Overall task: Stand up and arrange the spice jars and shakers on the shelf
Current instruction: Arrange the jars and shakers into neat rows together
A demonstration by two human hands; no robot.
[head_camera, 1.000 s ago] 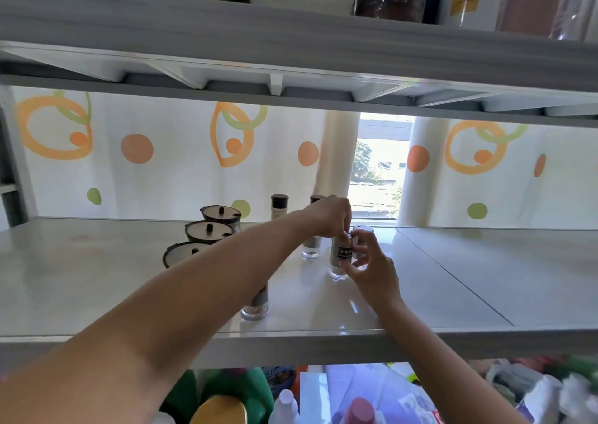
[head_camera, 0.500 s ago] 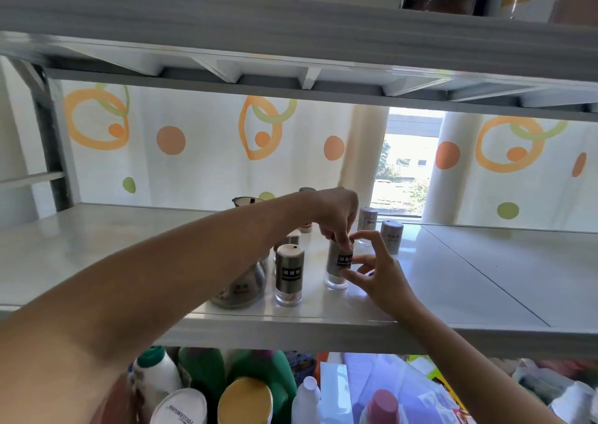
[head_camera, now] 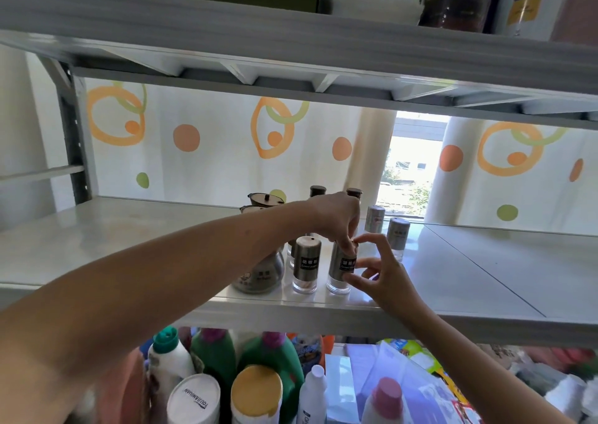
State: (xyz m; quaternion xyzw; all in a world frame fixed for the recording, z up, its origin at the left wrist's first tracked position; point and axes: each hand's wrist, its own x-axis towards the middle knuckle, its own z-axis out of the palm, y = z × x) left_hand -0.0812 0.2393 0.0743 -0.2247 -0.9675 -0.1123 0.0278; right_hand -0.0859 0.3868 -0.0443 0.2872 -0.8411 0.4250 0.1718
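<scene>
Near the front of the grey shelf [head_camera: 129, 245] stands a steel shaker with a black label [head_camera: 339, 266]. My left hand [head_camera: 336, 220] reaches over it and pinches its top. My right hand [head_camera: 377, 270] holds its right side with thumb and fingertips. A second labelled shaker [head_camera: 306, 263] stands just left of it. A round steel pot [head_camera: 259, 273] sits further left under my left forearm. Two more shakers [head_camera: 397, 236] stand behind to the right. Dark-capped jars [head_camera: 317, 191] and lidded pots [head_camera: 266, 198] stand at the back.
A patterned curtain [head_camera: 210, 152] hangs behind the shelf, with a window gap [head_camera: 414, 165]. An upper shelf [head_camera: 291, 42] carries boxes and bottles. Below, several detergent bottles [head_camera: 255, 388] and packets crowd the lower level. The shelf's right half [head_camera: 501, 268] is bare.
The view has dropped and shifted, so a second labelled shaker and the steel pot now show in front. Both hands stay on the same shaker, which now stands nearer the shelf's front edge.
</scene>
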